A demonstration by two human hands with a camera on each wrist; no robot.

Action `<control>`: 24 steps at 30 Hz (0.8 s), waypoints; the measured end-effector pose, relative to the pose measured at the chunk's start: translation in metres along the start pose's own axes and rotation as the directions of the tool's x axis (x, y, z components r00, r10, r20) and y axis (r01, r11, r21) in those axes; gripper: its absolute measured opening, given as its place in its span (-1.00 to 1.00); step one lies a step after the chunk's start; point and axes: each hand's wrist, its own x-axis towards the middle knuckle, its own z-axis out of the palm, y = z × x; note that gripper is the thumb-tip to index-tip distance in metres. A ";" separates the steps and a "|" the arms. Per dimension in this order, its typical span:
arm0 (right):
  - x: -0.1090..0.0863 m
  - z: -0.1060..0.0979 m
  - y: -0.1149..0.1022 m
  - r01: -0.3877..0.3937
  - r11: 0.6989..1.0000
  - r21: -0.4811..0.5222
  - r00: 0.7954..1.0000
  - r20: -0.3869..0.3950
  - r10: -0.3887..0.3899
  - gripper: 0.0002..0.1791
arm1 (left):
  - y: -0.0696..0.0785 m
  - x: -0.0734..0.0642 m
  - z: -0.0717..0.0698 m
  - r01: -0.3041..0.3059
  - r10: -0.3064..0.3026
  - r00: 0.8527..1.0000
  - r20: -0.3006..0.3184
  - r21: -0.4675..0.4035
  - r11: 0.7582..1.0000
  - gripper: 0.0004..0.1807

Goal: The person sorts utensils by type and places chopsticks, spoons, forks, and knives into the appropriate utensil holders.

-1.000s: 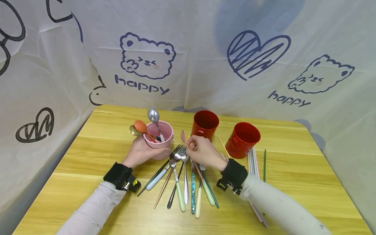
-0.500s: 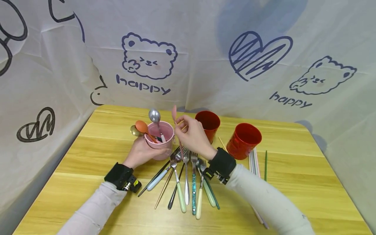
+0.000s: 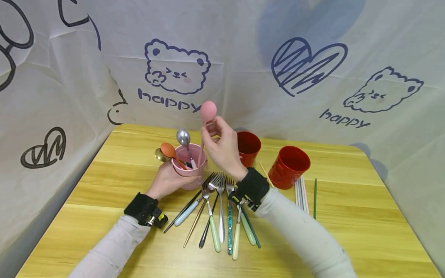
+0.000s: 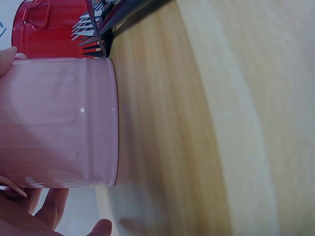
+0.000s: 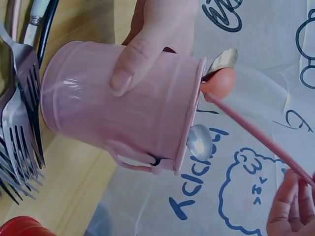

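Left hand [image 3: 167, 180] curled round pink bucket [image 5: 142, 105], thumb across its near side; right hand [image 3: 224, 146] pinching pink spoon [image 3: 208, 112], bowl up, handle end at bucket's mouth, can't tell if inside. Silver spoon [image 3: 183, 137], orange spoon [image 3: 168, 150] and gold spoon [image 3: 161, 155] stick out past the rim, crowding it. Forks [image 3: 214, 233] fanned on table [image 3: 365, 200] just beside bucket. Two red buckets [image 3: 290, 170] further right, one partly behind right hand
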 end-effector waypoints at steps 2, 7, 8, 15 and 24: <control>0.000 0.002 0.000 0.024 0.999 0.022 0.999 -0.022 -0.023 -0.83 | 0.001 0.000 0.000 -0.001 0.001 1.000 0.003 0.000 1.000 -0.14; -0.002 0.007 0.003 0.070 0.997 0.034 0.997 -0.035 -0.069 -0.84 | 0.002 -0.001 0.000 0.005 -0.005 1.000 0.008 -0.007 1.000 -0.12; -0.003 0.009 0.004 0.077 0.997 0.030 0.997 -0.031 -0.076 -0.84 | 0.002 -0.001 0.000 0.007 -0.007 1.000 0.008 -0.005 1.000 -0.11; -0.011 0.017 0.014 0.077 0.997 -0.030 0.997 0.032 -0.076 -0.84 | 0.001 -0.002 0.000 0.026 -0.025 0.999 0.027 -0.030 0.999 -0.09; -0.017 0.026 0.023 0.084 0.992 -0.095 0.990 0.125 -0.072 -0.88 | 0.002 0.000 0.000 0.024 -0.023 0.999 0.024 -0.020 1.000 -0.09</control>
